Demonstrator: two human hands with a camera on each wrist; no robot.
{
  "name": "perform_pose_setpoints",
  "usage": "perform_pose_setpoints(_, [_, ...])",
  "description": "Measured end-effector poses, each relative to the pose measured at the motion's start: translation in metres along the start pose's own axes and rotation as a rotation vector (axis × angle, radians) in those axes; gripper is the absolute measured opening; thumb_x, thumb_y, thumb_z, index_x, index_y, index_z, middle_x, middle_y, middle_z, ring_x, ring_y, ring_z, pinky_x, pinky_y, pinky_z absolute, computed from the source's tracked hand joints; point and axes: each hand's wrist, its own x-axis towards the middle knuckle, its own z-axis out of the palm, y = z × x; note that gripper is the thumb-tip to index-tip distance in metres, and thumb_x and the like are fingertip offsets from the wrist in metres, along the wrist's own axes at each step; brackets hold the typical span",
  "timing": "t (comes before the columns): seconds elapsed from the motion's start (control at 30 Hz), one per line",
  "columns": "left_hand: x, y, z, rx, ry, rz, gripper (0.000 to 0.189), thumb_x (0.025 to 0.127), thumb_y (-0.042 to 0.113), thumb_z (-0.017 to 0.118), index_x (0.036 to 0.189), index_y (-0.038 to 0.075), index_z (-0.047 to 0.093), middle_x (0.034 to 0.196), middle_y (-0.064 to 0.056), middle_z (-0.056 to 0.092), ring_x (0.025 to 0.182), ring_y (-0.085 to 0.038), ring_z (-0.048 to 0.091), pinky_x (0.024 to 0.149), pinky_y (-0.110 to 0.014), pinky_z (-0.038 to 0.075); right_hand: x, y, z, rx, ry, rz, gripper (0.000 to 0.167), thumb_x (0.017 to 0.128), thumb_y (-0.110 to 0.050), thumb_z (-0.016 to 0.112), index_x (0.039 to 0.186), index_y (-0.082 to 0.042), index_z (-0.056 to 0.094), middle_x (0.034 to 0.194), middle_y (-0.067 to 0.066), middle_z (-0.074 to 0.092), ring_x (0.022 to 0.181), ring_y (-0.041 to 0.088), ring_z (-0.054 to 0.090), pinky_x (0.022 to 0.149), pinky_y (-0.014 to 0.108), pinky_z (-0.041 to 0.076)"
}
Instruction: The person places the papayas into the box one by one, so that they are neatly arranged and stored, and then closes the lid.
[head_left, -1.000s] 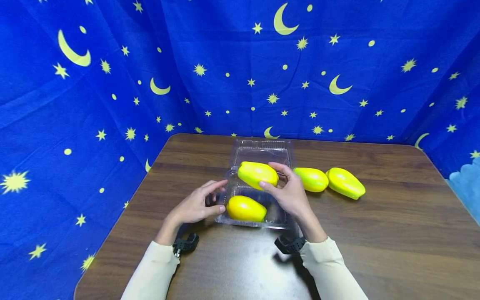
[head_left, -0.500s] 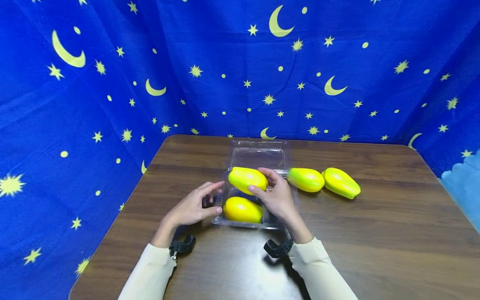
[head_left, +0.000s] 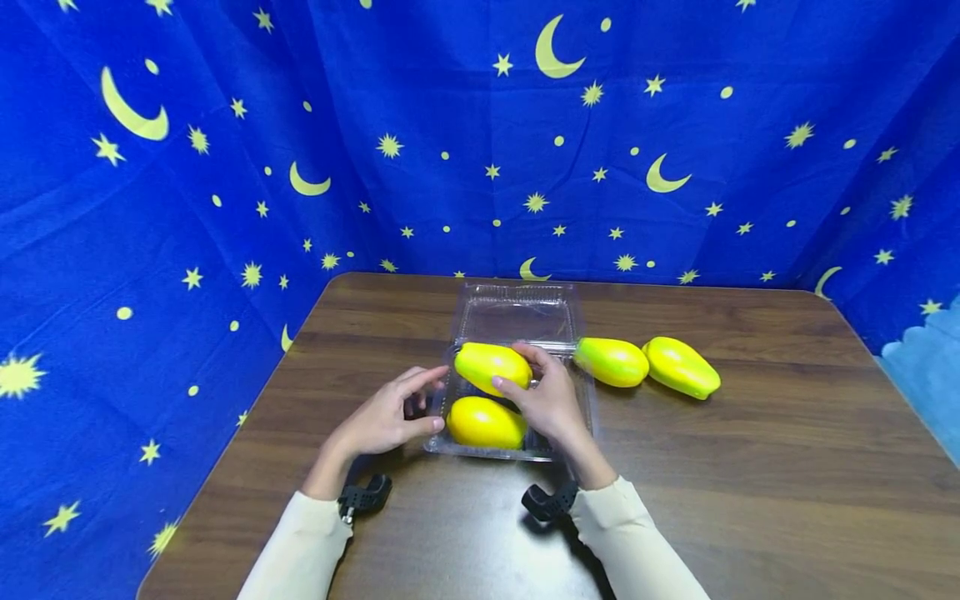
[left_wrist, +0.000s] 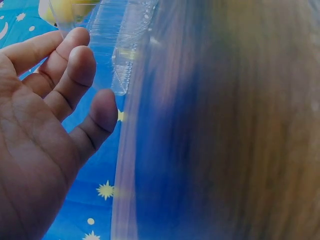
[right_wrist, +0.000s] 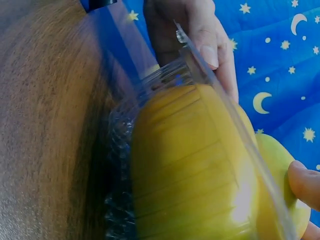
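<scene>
My right hand [head_left: 551,400] grips the right end of a yellow papaya [head_left: 491,367] between thumb and fingers, over the back half of a clear plastic clamshell box [head_left: 538,450]. A second, deeper yellow papaya [head_left: 486,423] lies in the front half of the box; in the right wrist view this papaya [right_wrist: 190,165] shows large through the clear wall. At the box's left side is my left hand [head_left: 386,412], its fingers loosely bent and holding nothing. In the left wrist view the fingers of my left hand [left_wrist: 55,105] stand right by the box's edge [left_wrist: 120,70].
Two more yellow-green papayas, a nearer one [head_left: 613,362] and a farther one [head_left: 682,367], lie end to end right of the box. The box's lid [head_left: 517,315] lies folded back on the brown wooden table [head_left: 787,467]. Blue star-patterned cloth [head_left: 420,100] hangs behind and at the sides.
My right hand has carried its papaya left and down into the back part of the box. My left hand has stayed by the box's left side. The other papayas lie as before.
</scene>
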Motion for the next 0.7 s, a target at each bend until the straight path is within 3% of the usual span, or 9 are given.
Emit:
perform_pose_setpoints(0.27, [0.0004, -0.0012, -0.0002, -0.001, -0.002, -0.010, 0.071, 0.090, 0.035, 0.074, 0.153, 0.028, 0.042, 0.130, 0.006, 0.059, 0.093, -0.017, 0.054, 0.076, -0.031, 0.048, 0.0005, 0.0043, 0.0043, -0.044, 0.001, -0.016, 0.059, 0.082, -0.017, 0.084, 0.135, -0.006, 0.060, 0.135, 0.014, 0.064, 0.125, 0.030, 0.060, 0.106, 0.046, 0.046])
perform_pose_setpoints(0.7, [-0.0002, 0.0006, -0.0002, 0.002, 0.000, -0.015, 0.070, 0.090, 0.034, 0.074, 0.152, 0.029, 0.042, 0.131, 0.006, 0.059, 0.094, -0.017, 0.054, 0.077, -0.031, 0.048, 0.0013, 0.0077, 0.0087, -0.107, -0.023, -0.036, 0.054, 0.084, -0.017, 0.082, 0.133, -0.006, 0.063, 0.131, 0.016, 0.065, 0.120, 0.032, 0.062, 0.103, 0.047, 0.047])
